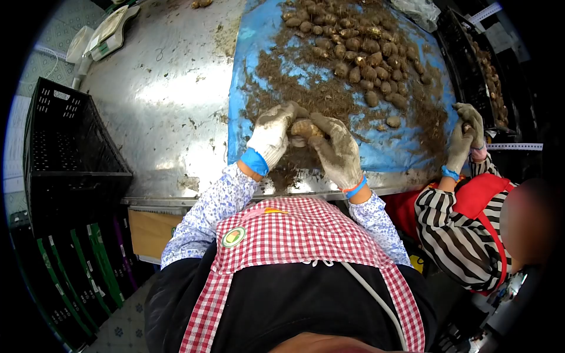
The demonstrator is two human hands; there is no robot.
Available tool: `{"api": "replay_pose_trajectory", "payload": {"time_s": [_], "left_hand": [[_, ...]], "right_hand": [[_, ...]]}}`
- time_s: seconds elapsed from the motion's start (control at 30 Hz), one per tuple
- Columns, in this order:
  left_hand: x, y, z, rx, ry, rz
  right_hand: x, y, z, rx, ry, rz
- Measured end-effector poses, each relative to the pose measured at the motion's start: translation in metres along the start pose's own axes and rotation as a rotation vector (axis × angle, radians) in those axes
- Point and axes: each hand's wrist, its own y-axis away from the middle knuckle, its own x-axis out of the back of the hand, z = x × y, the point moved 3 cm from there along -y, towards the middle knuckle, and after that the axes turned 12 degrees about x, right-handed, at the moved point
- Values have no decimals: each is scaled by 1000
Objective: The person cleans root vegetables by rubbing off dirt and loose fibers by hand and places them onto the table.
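A brown, ringed taro corm (pixel 306 129) is held between my two hands, over the near edge of the blue sheet (pixel 236 100). My left hand (pixel 274 132), in a dirty white glove, closes on the corm's left side. On its right side, my right hand (pixel 340 147), in a soiled glove, also has its fingers closed on it. Loose brown root fibres (pixel 318 94) lie on the sheet just beyond my hands. Farther back is a large pile of small brown corms (pixel 371 59). One paler corm (pixel 393 122) lies apart, right of my right hand.
A black crate (pixel 76 141) stands at the left, near a scale (pixel 109 35) at the back left. At the right, a co-worker in striped sleeves (pixel 453 206) has gloved hands (pixel 465 135) over the table edge. Behind them is a black crate of corms (pixel 491 76).
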Motion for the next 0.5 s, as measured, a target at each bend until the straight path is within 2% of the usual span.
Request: {"api": "replay_pose_trajectory", "payload": {"time_s": [0.03,0.07,0.13,0.17,0.2,0.3,0.33,0.43,0.47,0.5], "left_hand": [[-2,1,4,122,176,-8],[1,-4,4,-40,-67,-6],[6,-12,-9,-356,-550,4],[8,-16,-15,-373,-588,13],[10,-19,-19,-391,-625,22],[0,-18,-18,-44,-128,32],[-9,-11,-10,85,-36,82],[-3,-25,-18,2,91,75],[7,-37,-26,59,179,72],[13,-40,-17,13,171,95]], "right_hand": [[3,-4,-2,-62,-25,13],[4,-7,-1,-127,-53,28],[4,-11,-1,-98,-110,9],[4,-12,0,-84,-136,-1],[2,-10,4,-47,-16,-42],[-10,2,29,-59,-82,120],[-2,-14,15,122,264,50],[-8,-24,43,162,325,-28],[-19,-18,71,34,104,-2],[-30,-11,98,-95,-112,52]]}}
